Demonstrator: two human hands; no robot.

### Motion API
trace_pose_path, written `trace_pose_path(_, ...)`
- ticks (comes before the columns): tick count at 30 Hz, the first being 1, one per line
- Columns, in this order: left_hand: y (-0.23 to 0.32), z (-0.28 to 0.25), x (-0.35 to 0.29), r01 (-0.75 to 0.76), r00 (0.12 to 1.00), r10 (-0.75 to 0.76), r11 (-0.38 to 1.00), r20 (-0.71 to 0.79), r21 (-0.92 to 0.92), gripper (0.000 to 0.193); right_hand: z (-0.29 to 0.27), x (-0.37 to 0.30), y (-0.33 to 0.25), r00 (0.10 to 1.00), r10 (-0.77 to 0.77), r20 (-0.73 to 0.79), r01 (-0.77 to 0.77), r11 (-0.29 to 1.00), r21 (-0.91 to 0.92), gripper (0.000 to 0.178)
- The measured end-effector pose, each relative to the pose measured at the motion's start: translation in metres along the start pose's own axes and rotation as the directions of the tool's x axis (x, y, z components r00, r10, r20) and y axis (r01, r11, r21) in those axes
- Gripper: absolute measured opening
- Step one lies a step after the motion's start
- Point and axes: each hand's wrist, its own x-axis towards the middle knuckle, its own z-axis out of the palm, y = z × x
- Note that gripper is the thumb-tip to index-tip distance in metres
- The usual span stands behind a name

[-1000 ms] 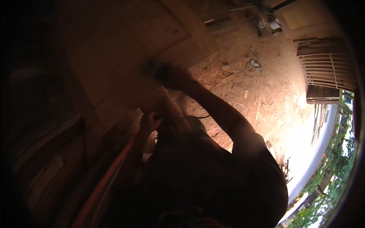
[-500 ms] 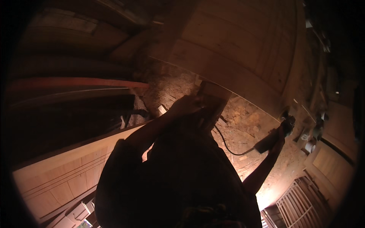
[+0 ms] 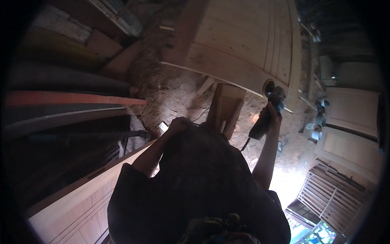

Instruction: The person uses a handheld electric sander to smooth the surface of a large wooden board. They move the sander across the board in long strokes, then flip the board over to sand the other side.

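And here's the right hand (image 3: pixel 274 115), fingers wrapped around the body of a black, long-barrelled angle grinder (image 3: pixel 260 127), out to the person's right at the near edge of a broad, pale-brown wooden panel (image 3: pixel 237 34) with long straight grooves. Its round, yellowish-rimmed disc (image 3: pixel 267 88) is right at that edge, close to the panel's right-hand corner; touching or a hair off, I can't tell from this angle.

Over to the left hand (image 3: pixel 180 123), well apart from the tool, in front of the dark shirt (image 3: pixel 195 179): too shadowy to say whether those fingers are clenched, loose or holding something.

So that's 1 hand on the grinder, and a 2nd on the body would, I judge, steady it nicely. Good work here calls for an even disc angle, light pressure, smooth passes along the grain, and no digging in at the corner.

Now the tool's line: the long axis runs on a slant, head up and to the right, away from the person, tail down and to the left. The disc sits on the head's left side, towards the panel, while the black cord (image 3: pixel 245 144) leaves the tail towards the person, and it's best kept clear of that disc.
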Motion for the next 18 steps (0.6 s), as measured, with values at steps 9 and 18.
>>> trace_pose_path(9,-0.063,-0.035,0.018,-0.046,0.998,0.042,0.996,0.048,0.074,0.033,0.047,-0.052,-0.004,1.000,-0.028,0.005,0.027,0.995,0.096,0.034)
trace_pose_path(18,-0.084,-0.044,0.009,-0.112,0.993,0.111,0.994,0.051,0.018,0.026,0.073,-0.076,0.008,0.984,-0.181,0.005,0.181,0.983,-0.023,0.029)
